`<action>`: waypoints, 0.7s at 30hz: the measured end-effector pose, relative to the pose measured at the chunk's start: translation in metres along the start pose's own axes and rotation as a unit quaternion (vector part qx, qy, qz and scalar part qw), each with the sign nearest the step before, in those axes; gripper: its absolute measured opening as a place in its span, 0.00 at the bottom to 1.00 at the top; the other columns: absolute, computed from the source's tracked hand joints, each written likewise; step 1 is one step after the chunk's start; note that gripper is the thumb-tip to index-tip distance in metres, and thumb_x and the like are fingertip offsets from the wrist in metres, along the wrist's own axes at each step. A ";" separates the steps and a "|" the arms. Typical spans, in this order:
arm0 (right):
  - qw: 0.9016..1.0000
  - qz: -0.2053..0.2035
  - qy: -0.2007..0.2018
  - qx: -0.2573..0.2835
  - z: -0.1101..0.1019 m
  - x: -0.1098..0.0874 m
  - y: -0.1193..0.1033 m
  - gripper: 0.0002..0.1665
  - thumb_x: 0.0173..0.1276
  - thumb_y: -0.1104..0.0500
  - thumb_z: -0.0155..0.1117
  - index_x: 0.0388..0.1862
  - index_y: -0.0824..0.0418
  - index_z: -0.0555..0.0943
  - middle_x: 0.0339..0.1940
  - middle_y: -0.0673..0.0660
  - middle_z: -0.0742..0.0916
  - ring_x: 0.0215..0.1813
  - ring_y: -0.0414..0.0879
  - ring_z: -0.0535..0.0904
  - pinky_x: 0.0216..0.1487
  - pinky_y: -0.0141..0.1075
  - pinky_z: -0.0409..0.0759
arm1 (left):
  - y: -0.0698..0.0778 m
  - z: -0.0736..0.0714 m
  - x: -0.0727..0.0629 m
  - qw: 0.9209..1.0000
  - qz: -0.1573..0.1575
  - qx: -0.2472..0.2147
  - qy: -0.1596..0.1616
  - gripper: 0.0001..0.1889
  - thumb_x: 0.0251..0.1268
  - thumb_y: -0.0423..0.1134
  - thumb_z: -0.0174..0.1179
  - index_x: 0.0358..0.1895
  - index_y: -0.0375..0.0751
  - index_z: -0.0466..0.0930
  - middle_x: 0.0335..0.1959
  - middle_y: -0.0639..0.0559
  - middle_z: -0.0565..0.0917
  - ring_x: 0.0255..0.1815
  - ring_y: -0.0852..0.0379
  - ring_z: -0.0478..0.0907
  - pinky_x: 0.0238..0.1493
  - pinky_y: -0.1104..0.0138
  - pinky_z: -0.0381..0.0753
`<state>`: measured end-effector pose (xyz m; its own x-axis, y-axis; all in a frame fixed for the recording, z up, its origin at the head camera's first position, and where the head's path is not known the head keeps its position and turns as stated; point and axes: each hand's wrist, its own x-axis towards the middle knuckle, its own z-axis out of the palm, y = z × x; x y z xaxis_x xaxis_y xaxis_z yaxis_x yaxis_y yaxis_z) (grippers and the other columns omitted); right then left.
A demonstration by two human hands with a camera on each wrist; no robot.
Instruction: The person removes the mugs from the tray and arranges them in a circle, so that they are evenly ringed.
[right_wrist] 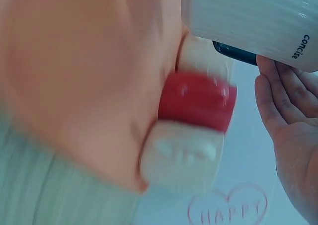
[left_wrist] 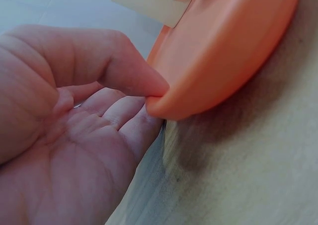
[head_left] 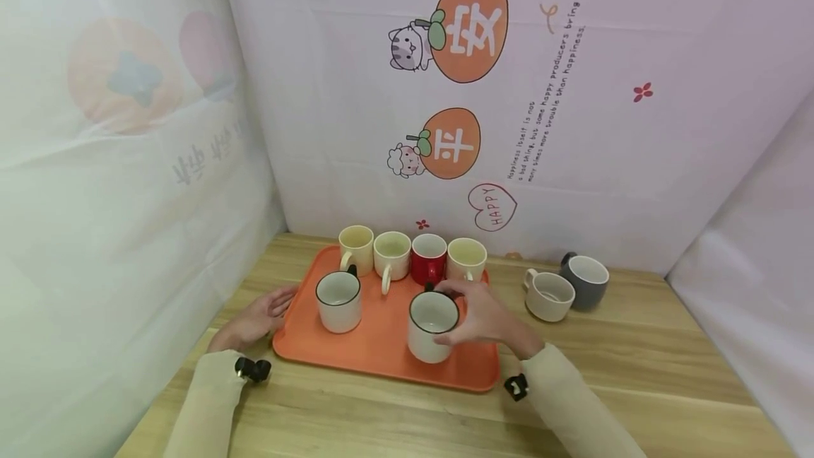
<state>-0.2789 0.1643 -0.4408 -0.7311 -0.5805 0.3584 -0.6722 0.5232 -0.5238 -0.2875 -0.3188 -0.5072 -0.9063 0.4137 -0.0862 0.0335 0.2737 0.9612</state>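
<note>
My right hand point(head_left: 485, 313) grips a white mug point(head_left: 427, 343) with a dark rim, over the front right part of the orange tray point(head_left: 381, 324). In the right wrist view, "concise" is printed on this mug point(right_wrist: 248, 16), and its dark handle point(right_wrist: 233, 52) lies near my fingertips. My left hand point(head_left: 257, 316) is at the tray's left edge. The left wrist view shows its thumb point(left_wrist: 144, 81) on top of the tray rim point(left_wrist: 184, 98) and fingers beneath. A similar dark-rimmed white mug point(head_left: 339, 313) stands upright on the tray's left side.
Along the tray's back stand two cream mugs point(head_left: 357, 249) point(head_left: 392, 254), a red mug point(head_left: 429, 260) and a pale yellow mug point(head_left: 467, 260). Right of the tray, a beige cup point(head_left: 548, 299) and a grey mug point(head_left: 586, 285) sit on the wooden table point(head_left: 636, 345). Printed cloth point(head_left: 356, 126) encloses the table.
</note>
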 end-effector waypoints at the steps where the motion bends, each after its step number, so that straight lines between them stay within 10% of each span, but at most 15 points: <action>1: 1.000 0.003 0.000 -0.006 -0.006 -0.006 0.002 0.42 0.43 0.41 0.89 0.56 0.55 0.84 0.47 0.46 0.91 0.48 0.42 0.87 0.53 0.38 0.87 | 0.000 0.000 0.000 1.000 -0.001 -0.004 0.001 0.45 0.65 0.20 0.53 0.84 0.26 0.43 0.86 0.27 0.47 0.87 0.29 0.43 0.72 0.73 0.73; 14: 0.994 -0.014 0.089 -0.065 -0.083 -0.103 0.040 0.49 0.31 0.49 0.95 0.57 0.62 0.87 0.47 0.54 0.93 0.47 0.31 0.87 0.53 0.21 0.81 | 0.001 0.000 -0.002 1.000 -0.003 -0.008 0.003 0.46 0.64 0.20 0.54 0.85 0.26 0.43 0.86 0.27 0.47 0.87 0.28 0.44 0.72 0.71 0.73; 21: 0.983 0.071 0.139 -0.095 -0.119 -0.161 0.058 0.48 0.28 0.54 0.96 0.55 0.58 0.87 0.47 0.51 0.92 0.50 0.21 0.81 0.54 0.12 0.72 | 0.000 0.000 -0.001 1.000 -0.006 -0.003 0.003 0.46 0.65 0.21 0.56 0.85 0.27 0.43 0.86 0.28 0.47 0.87 0.29 0.44 0.75 0.68 0.72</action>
<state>-0.2142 0.3624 -0.4376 -0.8049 -0.3142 0.5034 -0.5516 0.7089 -0.4395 -0.2872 -0.3194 -0.5068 -0.9096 0.4042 -0.0966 0.0191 0.2730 0.9618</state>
